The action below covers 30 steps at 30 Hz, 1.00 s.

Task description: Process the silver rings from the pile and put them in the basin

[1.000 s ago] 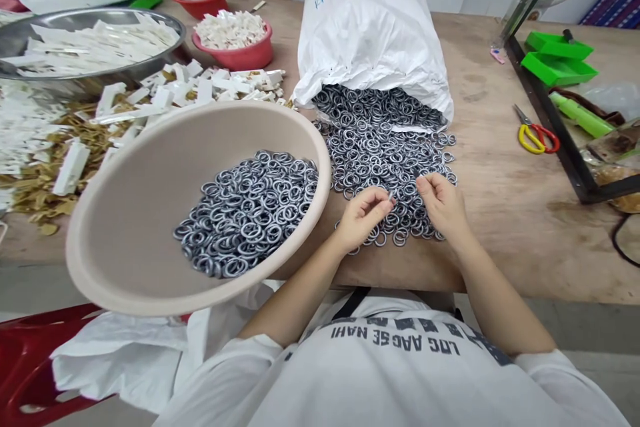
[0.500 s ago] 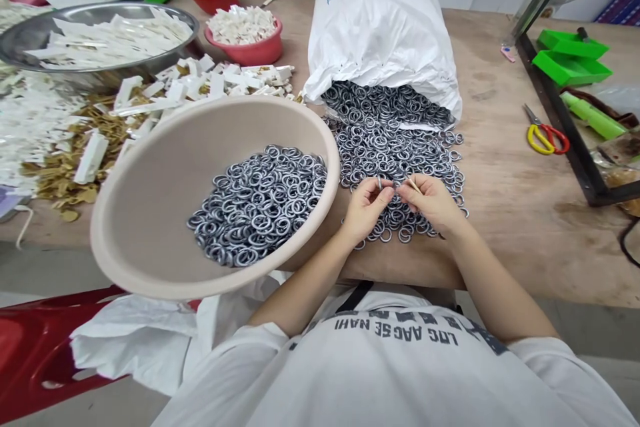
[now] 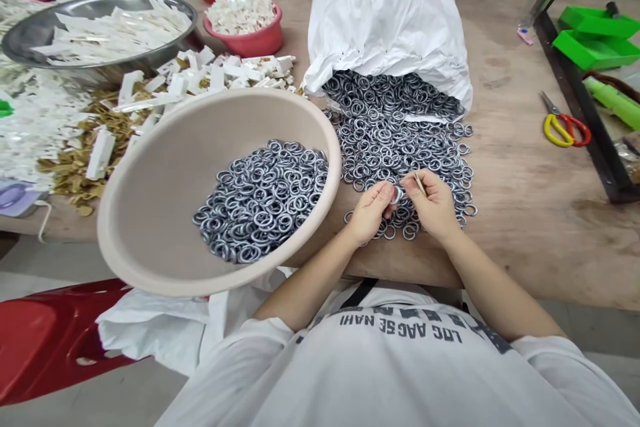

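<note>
My left hand [image 3: 371, 211] is closed on a grey ring [image 3: 398, 196], pinched between thumb and fingers. Close beside it, my right hand [image 3: 433, 205] grips a thin, light-coloured stick [image 3: 421, 184], whose far end is hidden by the fingers. Both hands are over a loose pile of grey rings [image 3: 385, 147] on the table. These rings spread from the mouth of a white sack [image 3: 385, 27] lying behind them. To the left, a large beige basin [image 3: 150, 213] stands tilted, with many similar rings [image 3: 265, 203] gathered on its right side.
White and brown pieces [image 3: 100, 153] are heaped left of the basin. Behind them stand a steel bowl [image 3: 100, 70] and a red bowl [image 3: 255, 47] of small white parts. Scissors [image 3: 565, 127] lie at right beside a black frame [image 3: 595, 140] and green trays [image 3: 595, 47].
The ring in my left hand now faces up more plainly, and the stick in my right hand has tipped more upright. The whole view has shifted slightly.
</note>
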Each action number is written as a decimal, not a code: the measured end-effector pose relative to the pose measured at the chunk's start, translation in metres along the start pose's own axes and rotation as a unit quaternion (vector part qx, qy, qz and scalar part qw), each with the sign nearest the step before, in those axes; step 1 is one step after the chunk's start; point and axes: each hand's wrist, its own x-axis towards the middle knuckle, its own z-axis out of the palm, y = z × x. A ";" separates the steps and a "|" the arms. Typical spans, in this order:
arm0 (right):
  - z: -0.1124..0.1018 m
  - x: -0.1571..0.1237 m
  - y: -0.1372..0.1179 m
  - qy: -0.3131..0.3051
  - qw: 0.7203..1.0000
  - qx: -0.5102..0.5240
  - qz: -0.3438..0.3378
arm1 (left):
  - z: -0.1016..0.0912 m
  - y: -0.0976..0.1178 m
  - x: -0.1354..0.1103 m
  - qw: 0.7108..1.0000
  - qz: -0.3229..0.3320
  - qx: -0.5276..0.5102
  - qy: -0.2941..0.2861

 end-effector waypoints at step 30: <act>0.000 -0.003 -0.010 -0.045 0.948 -0.310 -0.055 | -0.004 0.012 0.001 0.989 -0.072 -0.129 0.001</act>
